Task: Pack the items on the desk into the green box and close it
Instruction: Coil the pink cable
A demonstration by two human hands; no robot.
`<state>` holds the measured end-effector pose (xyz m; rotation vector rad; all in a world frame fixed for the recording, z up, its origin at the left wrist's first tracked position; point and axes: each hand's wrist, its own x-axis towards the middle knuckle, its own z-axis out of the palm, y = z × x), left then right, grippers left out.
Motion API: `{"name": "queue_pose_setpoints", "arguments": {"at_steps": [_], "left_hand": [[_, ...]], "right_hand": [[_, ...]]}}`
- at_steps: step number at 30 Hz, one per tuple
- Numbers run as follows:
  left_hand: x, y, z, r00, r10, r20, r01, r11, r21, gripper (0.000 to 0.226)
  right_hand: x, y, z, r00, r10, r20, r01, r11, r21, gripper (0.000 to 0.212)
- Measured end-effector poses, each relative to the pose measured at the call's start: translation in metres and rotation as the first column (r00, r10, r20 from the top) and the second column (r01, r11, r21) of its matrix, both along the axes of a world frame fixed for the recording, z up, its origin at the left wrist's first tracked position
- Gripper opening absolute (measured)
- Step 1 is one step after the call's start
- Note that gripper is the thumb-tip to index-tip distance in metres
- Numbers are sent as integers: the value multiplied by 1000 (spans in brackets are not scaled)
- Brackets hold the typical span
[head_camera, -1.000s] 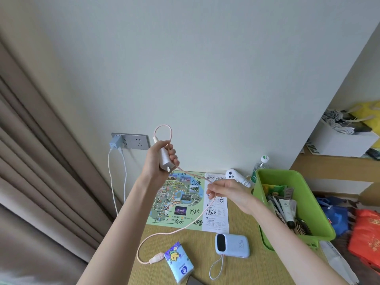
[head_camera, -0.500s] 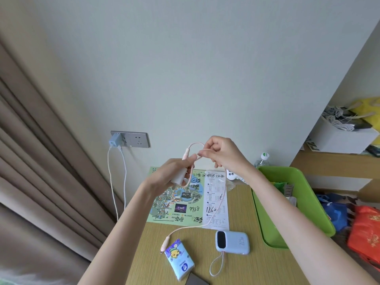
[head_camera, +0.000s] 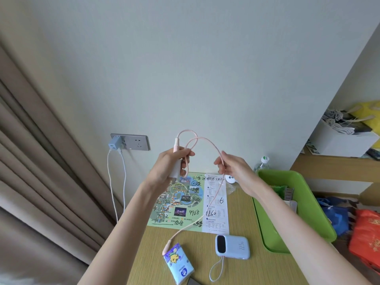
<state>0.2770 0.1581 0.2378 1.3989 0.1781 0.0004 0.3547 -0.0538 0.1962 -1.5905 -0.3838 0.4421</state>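
**Coiling the pink cable before boxing it**

This looks like the winding step. The left hand (head_camera: 171,166) has its fingers (head_camera: 182,171) curled round the white charger plug (head_camera: 175,169) and one loop of the pink charging cable (head_camera: 207,140). The right hand (head_camera: 233,170) pinches the cable further along. Its free end lies on the counter (head_camera: 236,272), touching the tissue pack (head_camera: 178,262). Next, gather the slack into loops, then carry the bundle right to the green box (head_camera: 308,219).

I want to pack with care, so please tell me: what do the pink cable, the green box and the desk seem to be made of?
Cable: probably a braided fabric sheath, matte. It curves softly, but the weave is too small to confirm.
Green box: plastic, smooth and slightly glossy, with a rounded moulded rim.
Desk: likely wood-look laminate, matte, with fine straight lines.
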Motion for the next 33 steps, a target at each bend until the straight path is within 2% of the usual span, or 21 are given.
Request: {"name": "queue_pose_setpoints", "arguments": {"at_steps": [6,13,17,22,25,27,29,33], "left_hand": [[3,-9,-4,997,65,37,-66,996,51,19],[2,-22,-2,999,-1,42,0,1000,19,20],[0,-27,1,996,-57,72,53,997,50,20],[0,-34,2,993,9,114,-9,1000,7,21],[1,-37,2,990,74,120,-73,997,-17,20],[3,-36,2,984,153,94,-147,987,-65,17],[7,-31,2,977,214,7,-211,964,-163,16],[11,-17,-2,982,167,-87,-188,837,-513,15]], "right_hand": [[-16,18,3,1000,-14,-12,16,993,114,33],[-26,33,21,967,182,-179,-145,968,203,33],[-28,35,22,953,202,-227,-154,965,212,35],[-31,36,25,952,176,-252,-128,972,196,42],[-33,37,25,949,205,-240,-148,961,235,36],[-34,36,23,944,223,-243,-153,949,277,30],[-33,33,18,950,214,-229,-140,943,301,21],[-32,30,6,981,123,-148,-90,973,215,6]]}}
